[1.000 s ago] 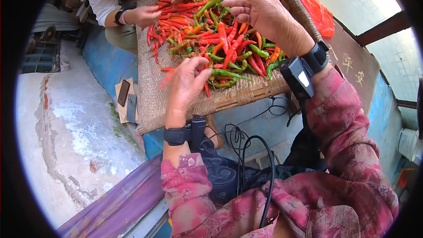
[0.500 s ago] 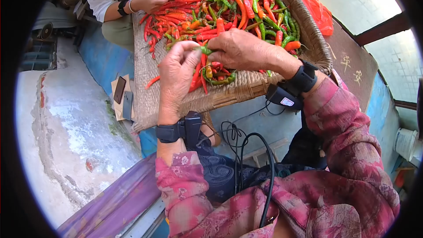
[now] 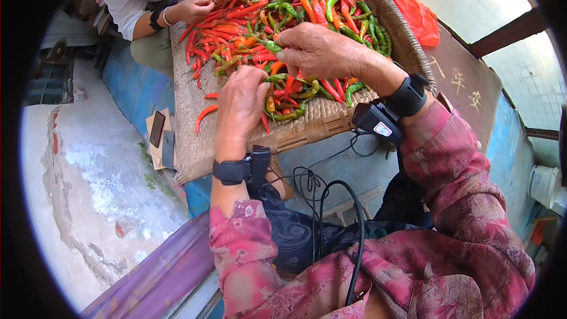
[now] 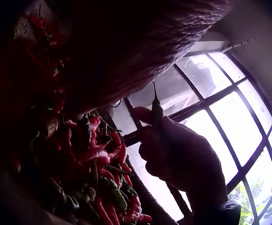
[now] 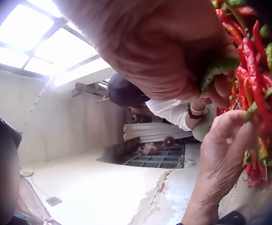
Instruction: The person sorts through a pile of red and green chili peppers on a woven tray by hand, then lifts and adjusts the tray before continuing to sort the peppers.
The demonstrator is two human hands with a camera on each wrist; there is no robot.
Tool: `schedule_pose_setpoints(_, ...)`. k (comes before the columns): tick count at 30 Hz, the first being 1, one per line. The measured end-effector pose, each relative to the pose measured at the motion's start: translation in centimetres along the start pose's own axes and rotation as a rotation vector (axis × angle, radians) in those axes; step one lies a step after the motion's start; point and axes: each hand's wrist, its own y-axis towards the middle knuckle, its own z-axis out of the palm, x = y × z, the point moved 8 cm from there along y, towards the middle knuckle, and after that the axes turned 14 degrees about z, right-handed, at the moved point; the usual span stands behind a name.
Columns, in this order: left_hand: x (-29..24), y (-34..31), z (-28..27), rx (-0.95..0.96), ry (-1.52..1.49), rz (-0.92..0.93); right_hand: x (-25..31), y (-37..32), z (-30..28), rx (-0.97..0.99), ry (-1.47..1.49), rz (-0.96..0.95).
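Observation:
Red, orange and green chili peppers (image 3: pixel 227 32) lie heaped on a woven tray (image 3: pixel 192 147) with a wrapped cane rim. My right hand (image 3: pixel 325 53) hovers over the near part of the heap and grips a green chili pepper (image 5: pixel 217 70); its thin stem pokes up past the fingertips in the left wrist view. Lower and to the left, my left hand (image 3: pixel 241 103) has its fingertips down at the heap's near edge. Its thumb and forefinger close on the tip of another greenish chili pepper (image 5: pixel 251 111), seen in the right wrist view; most of that pepper overlaps the heap.
Across the tray, another person's hands (image 3: pixel 192 10) work at red peppers. A red plastic bag (image 3: pixel 410 15) lies beyond the right rim. Two phones (image 3: pixel 157 129) rest on cardboard left of the tray. A black cable (image 3: pixel 360 236) loops over my lap, and a white bucket (image 3: pixel 543 183) stands far right.
My right hand came down from the far side of the heap to meet my left at a green pepper. Now the hands are apart, the right holding the pepper, the left lowered to the heap.

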Motion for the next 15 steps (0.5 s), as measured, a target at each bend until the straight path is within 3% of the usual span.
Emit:
schedule_pose_setpoints(1,0.6,-0.2,-0.3,-0.002,-0.075,-0.084,-0.5,0.1,-0.2,0.043,0.036,0.064)
schedule_pose_setpoints(3,0.9,-0.6,-0.9,-0.001,-0.149,-0.168,-1.4,0.6,-2.8,-0.156,-0.029,0.117)
schedule_pose_setpoints(5,1.6,-1.3,-2.2,-0.13,-0.304,-0.301,-1.4,-0.4,-6.0,-0.643,-0.195,-0.014)
schedule_pose_setpoints(6,1.5,-1.4,-2.9,-0.131,-0.34,-0.368,0.5,-1.6,-7.0,-0.955,-0.54,-0.096)
schedule_pose_setpoints(7,1.5,-1.5,-3.1,-0.132,-0.339,-0.37,0.8,-2.0,-7.3,-0.941,-0.555,-0.125)
schedule_pose_setpoints(9,1.5,-1.4,-3.4,-0.19,-0.374,-0.346,-0.4,-0.3,-5.5,-0.497,-0.338,0.027)
schedule_pose_setpoints(11,1.7,-1.3,-2.9,-0.216,-0.379,-0.315,0.6,-0.7,-1.8,-0.331,-0.192,-0.168)
schedule_pose_setpoints(12,1.3,-1.0,-2.9,-0.239,-0.386,-0.278,1.7,-1.2,-0.4,-0.256,-0.256,-0.181)
schedule_pose_setpoints(13,0.9,-0.9,-3.0,-0.239,-0.387,-0.28,2.7,-1.6,0.7,-0.376,-0.312,-0.351)
schedule_pose_setpoints(15,0.4,-0.7,-2.4,-0.232,-0.58,-0.337,2.0,-0.8,1.9,-0.21,-0.314,-0.19)
